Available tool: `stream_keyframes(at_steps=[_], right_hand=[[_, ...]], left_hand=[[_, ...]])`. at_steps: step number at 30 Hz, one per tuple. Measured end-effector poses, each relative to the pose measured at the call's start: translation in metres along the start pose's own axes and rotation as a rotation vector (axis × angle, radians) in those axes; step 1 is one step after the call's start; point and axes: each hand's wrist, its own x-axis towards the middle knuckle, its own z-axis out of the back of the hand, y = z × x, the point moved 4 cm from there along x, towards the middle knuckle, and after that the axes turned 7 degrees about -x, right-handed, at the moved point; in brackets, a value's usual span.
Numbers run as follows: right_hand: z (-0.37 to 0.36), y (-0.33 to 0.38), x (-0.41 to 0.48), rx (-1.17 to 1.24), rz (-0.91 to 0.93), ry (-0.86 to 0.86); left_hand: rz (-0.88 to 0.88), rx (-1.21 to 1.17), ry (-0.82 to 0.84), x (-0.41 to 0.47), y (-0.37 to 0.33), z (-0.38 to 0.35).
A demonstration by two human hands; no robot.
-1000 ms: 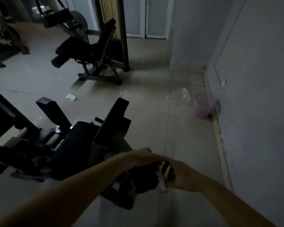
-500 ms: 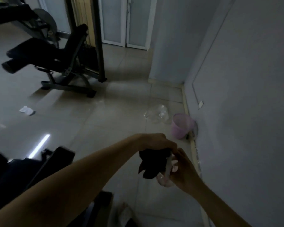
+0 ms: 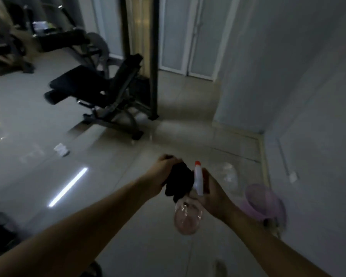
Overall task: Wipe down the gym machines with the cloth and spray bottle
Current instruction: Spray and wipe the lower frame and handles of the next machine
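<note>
1. Swung my head since a second ago, so the black machine I was standing right next to has dropped out of sight. The other gym machine [image 3: 100, 90] now sits ahead of me on the left. The spray bottle [image 3: 188, 216] also shows way more plainly than it did half a second back.
2. My left hand [image 3: 164, 172] has its fingers curled tight round the black cloth [image 3: 180, 184]. It's bunched up and hangs down out of my fist.
3. My right hand [image 3: 214, 194] is wrapped round the bottle's neck, just under the white sprayer head. The red tip points up, and the clear body with pinkish liquid hangs below my hand, bottom end toward me.
4. Cloth and bottle are right up against each other between my hands, touching as far as I can tell. Both are held in the air over the tiled floor [image 3: 118, 166], well apart from the machine.
5. Other stuff: a pink bin [image 3: 264, 202] sits by the wall [image 3: 318, 86] on my right, with a clear plastic bag [image 3: 230, 172] just beyond it. A white scrap [image 3: 61, 149] lies on the floor near the machine, and there are pale doors [image 3: 188, 37] at the back.
</note>
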Motion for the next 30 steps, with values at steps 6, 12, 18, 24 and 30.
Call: stream_keyframes(at_steps=[6, 12, 18, 24, 30], right_hand=[[-0.077, 0.015, 0.142, 0.076, 0.14, 0.309], [-0.162, 0.041, 0.264, 0.142, 0.251, 0.704], [-0.221, 0.077, 0.315, 0.138, 0.383, 1.223], [-0.28, 0.08, 0.317, -0.011, 0.491, 1.522], [-0.346, 0.044, 0.307, -0.345, 0.693, 1.702]], left_hand=[[-0.009, -0.398, -0.52, 0.045, 0.007, 0.118], [-0.08, -0.605, -0.826, 0.061, 0.022, 0.211], [-0.045, -0.781, -0.979, 0.052, 0.032, 0.229], [-0.076, -0.908, -1.39, 0.028, 0.066, 0.233], [0.193, -0.974, -1.699, -0.006, 0.15, 0.221]])
